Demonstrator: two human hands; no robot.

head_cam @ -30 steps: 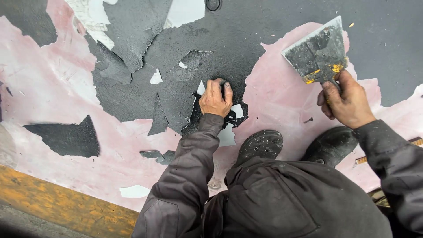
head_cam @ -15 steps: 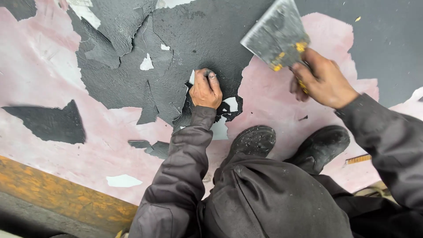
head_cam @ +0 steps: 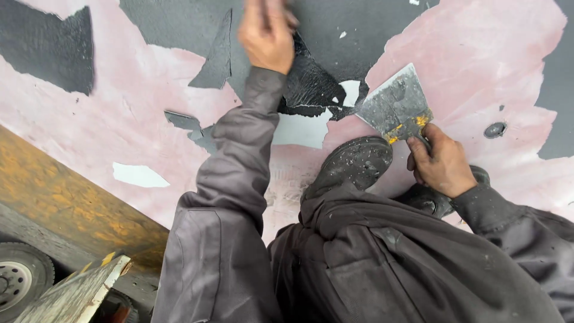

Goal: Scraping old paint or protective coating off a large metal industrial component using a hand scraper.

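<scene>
Now a wide metal scraper blade smeared with yellow (head_cam: pixel 396 109) is gripped by its handle in the right hand (head_cam: pixel 441 162), fingers wrapped tight, its edge laid low against the pink surface (head_cam: pixel 478 66) just above a dusty black boot (head_cam: pixel 354 162). A lifted flap of black coating (head_cam: pixel 311 84) is pinched by the left hand (head_cam: pixel 266 36), up and to the left of the blade. Half a second earlier the scraper was raised higher; it has been brought down beside the boot.
</scene>
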